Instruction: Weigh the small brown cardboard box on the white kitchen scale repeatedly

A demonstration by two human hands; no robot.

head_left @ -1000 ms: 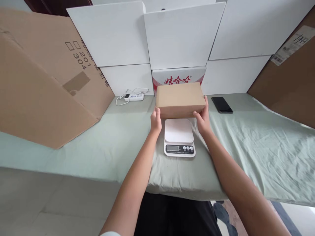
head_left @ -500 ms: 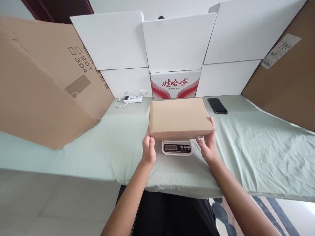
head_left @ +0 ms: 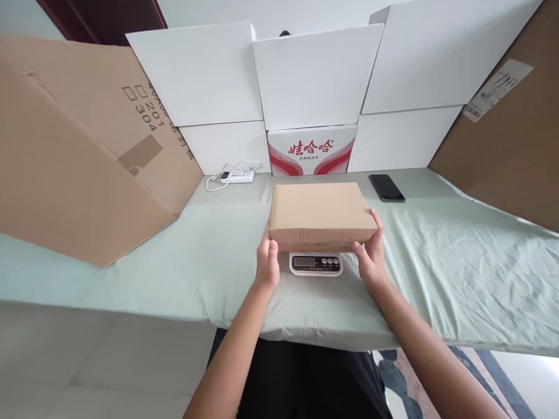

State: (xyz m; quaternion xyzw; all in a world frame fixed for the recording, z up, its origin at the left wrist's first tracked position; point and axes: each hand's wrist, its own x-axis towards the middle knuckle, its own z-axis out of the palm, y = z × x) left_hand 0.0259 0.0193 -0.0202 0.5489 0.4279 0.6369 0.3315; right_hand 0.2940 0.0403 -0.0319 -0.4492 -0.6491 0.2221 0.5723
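A closed brown cardboard box (head_left: 321,209) is held level between my two hands, right over a small white digital scale (head_left: 316,264). My left hand (head_left: 268,262) grips the box's left end, thumb at the front corner. At the right end my right hand (head_left: 370,256) has its thumb on the front face and fingers along the side. Only the scale's front panel, with a dark display and several round buttons, shows; its top is hidden under the box. Whether the box touches the scale I cannot tell.
A black phone (head_left: 386,188) lies at the back right of the green cloth (head_left: 174,279). A white power strip (head_left: 237,176) with a cord sits at the back left. White boxes (head_left: 318,75) are stacked behind; large cardboard panels (head_left: 87,151) flank both sides.
The cardboard box has tipped from a slant to nearly level and shifted slightly toward me, so more of its front face shows. Both hands keep their grip on it.
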